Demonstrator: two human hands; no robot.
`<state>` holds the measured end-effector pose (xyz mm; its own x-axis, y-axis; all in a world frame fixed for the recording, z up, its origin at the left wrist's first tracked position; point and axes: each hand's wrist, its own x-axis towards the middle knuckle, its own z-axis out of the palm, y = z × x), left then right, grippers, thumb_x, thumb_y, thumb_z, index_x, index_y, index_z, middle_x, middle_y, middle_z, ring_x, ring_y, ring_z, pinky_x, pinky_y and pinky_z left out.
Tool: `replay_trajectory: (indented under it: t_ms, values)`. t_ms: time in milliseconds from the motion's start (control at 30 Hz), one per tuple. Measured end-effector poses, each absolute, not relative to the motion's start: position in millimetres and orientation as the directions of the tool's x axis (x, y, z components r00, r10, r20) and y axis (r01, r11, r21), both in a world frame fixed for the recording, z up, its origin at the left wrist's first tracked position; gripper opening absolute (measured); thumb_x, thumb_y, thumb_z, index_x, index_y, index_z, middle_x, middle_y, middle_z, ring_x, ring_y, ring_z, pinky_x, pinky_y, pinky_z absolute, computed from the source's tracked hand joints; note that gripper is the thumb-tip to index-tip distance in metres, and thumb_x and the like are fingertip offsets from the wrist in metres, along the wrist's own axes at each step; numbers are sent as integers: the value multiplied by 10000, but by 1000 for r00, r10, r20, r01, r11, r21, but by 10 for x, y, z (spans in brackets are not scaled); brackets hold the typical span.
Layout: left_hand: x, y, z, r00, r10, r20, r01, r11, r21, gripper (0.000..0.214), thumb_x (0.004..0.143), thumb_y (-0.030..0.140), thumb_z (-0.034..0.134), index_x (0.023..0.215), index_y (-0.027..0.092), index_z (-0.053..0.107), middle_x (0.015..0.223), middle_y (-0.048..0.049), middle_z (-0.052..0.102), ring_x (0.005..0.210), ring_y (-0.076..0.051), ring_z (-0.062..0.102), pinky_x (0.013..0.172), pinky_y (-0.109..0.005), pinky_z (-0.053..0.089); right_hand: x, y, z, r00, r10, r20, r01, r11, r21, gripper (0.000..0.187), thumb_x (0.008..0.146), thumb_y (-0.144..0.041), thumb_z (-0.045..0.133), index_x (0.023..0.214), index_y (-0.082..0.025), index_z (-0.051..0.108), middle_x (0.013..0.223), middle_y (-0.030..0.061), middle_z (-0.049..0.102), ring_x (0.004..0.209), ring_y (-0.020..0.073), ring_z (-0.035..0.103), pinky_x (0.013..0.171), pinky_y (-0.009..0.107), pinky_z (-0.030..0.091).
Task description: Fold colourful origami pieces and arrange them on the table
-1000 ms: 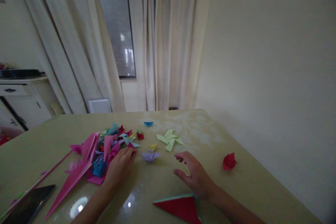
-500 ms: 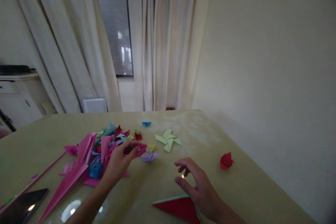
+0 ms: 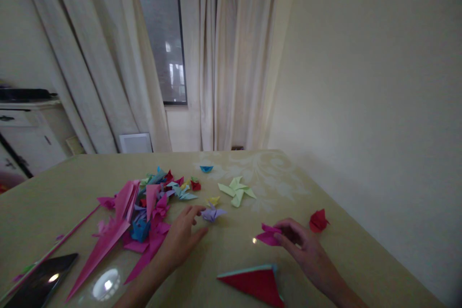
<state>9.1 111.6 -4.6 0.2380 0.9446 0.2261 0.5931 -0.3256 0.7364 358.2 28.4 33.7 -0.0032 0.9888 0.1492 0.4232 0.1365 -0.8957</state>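
Observation:
Between the thumb and fingers of my right hand (image 3: pixel 301 245) is a magenta origami figure (image 3: pixel 269 236), held just above the table. My left hand (image 3: pixel 186 236) has its thumb and fingers apart; the fingertips are at the edge of a purple origami figure (image 3: pixel 212 214), and I cannot tell if they touch it. A small yellow folded piece (image 3: pixel 213 200) lies just behind the purple one. Left of my left hand spreads a heap of folded paper, with a long pink paper plane (image 3: pixel 111 236) and a blue folded piece (image 3: pixel 140 230) in it.
A pale green paper pinwheel (image 3: pixel 237 191) and a blue paper boat (image 3: pixel 206 169) lie farther back. At right sits a red folded figure (image 3: pixel 319 221) near the wall. A red folded triangle (image 3: pixel 254 285) is in front; a dark tablet (image 3: pixel 43 279) rests at lower left.
The magenta figure has passed from my left hand to my right. My left hand has opened and moved slightly right and down. The view has shifted a little.

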Motion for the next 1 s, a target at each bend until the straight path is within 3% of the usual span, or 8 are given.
replay_trajectory:
  t_ms: [100,233,367,467,600,700,800,1000]
  values:
    - [221,1252,-148,300,928,223,678,-371,634,479,816,228,705,1293,226,664,1326,-131,673,1176,-316,661,1051,-474,515,4119,106,221,141,982,127,507,39,-861,447,875,-637,708,982,-212,800,1005,123,833,921,307,779,839,388,619]
    - [449,1394,-164,337,917,213,661,-392,640,262,860,185,623,1106,208,709,1123,-115,726,1076,-316,680,993,-460,521,4647,-116,113,295,946,134,523,-43,-851,478,814,-668,706,953,-225,820,1030,131,843,995,341,793,901,403,635]
    - [480,1353,-81,419,875,242,582,-463,668,239,898,192,616,1122,222,695,1118,-93,735,1037,-268,690,949,-393,537,4926,-285,101,456,876,160,596,-166,-786,550,714,-688,718,998,-227,815,925,114,840,736,312,787,656,392,644]
    - [482,1096,97,492,826,274,462,-515,722,238,927,203,631,1152,249,690,1123,-62,727,1008,-224,687,889,-328,542,4821,-332,195,532,785,318,680,-173,-713,553,720,-689,712,1008,-224,796,829,91,799,530,234,671,522,358,571]
    - [682,648,439,615,741,271,287,-529,798,338,882,91,657,1169,265,702,1063,-28,706,965,-182,665,869,-283,518,4143,-234,404,356,879,316,634,21,-773,468,895,-658,658,1059,-234,770,876,78,765,738,236,720,643,309,583]
    - [909,450,624,687,671,280,163,-518,840,444,821,-6,647,1167,265,708,1097,-24,701,1008,-175,653,908,-269,508,3538,-82,538,-14,994,112,408,108,-907,484,953,-608,671,1281,-255,718,1146,92,761,941,239,729,830,335,595]
    - [1038,371,684,687,666,291,110,-491,864,329,830,15,692,1069,242,702,1097,-31,699,1009,-181,650,903,-264,512,3187,68,606,-255,966,53,180,102,-978,482,926,-590,736,1250,-233,722,1047,73,758,945,242,710,844,346,571]
    - [899,471,577,661,691,292,193,-533,823,463,886,88,702,1294,303,650,1200,-32,682,1021,-181,655,906,-270,540,3260,137,553,-201,977,71,137,99,-986,419,893,-619,754,947,-203,759,883,66,756,840,239,712,755,328,583]
